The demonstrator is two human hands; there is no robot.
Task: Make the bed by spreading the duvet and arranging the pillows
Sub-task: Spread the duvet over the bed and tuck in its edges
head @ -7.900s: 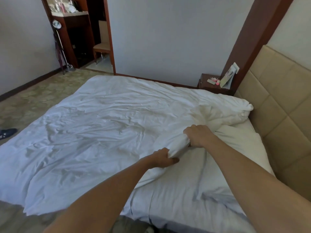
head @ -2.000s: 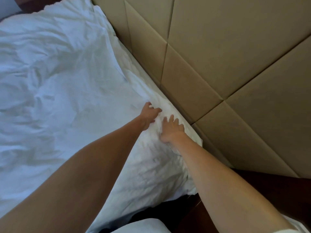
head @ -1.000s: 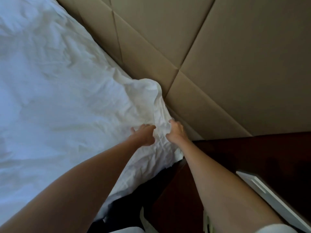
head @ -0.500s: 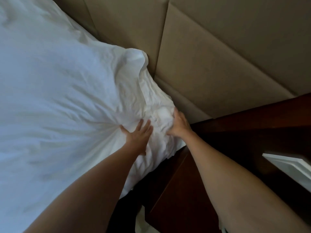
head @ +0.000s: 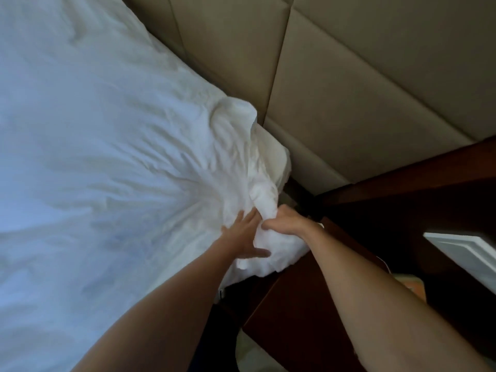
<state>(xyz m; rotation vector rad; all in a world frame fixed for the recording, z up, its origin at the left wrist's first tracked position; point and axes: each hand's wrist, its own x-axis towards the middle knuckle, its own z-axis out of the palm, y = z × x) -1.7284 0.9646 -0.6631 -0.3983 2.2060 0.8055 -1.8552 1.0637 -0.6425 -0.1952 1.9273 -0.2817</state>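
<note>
The duvet (head: 102,162) covers the bed from the centre of the view out to nine o'clock, and its near head-end corner is bunched toward four o'clock, just beside the padded headboard (head: 362,98) and the dark wooden nightstand (head: 308,304). The left hand (head: 243,236) lies flat on the cloth with fingers spread, pressing it down; the right hand (head: 288,224) is curled round a wad of the corner, gripping it. The likeliest trouble from here is that the gripped corner stays balled up: if the right hand tugs while the left pins the cloth so close by, the creases fanning out from the hands would deepen instead of flattening, and the corner could slip off the mattress edge toward the nightstand. The duvet's top edge runs along the headboard, from about eleven o'clock down to four o'clock; its long axis probably runs away toward eight o'clock, though too little of it shows to be sure.
</note>
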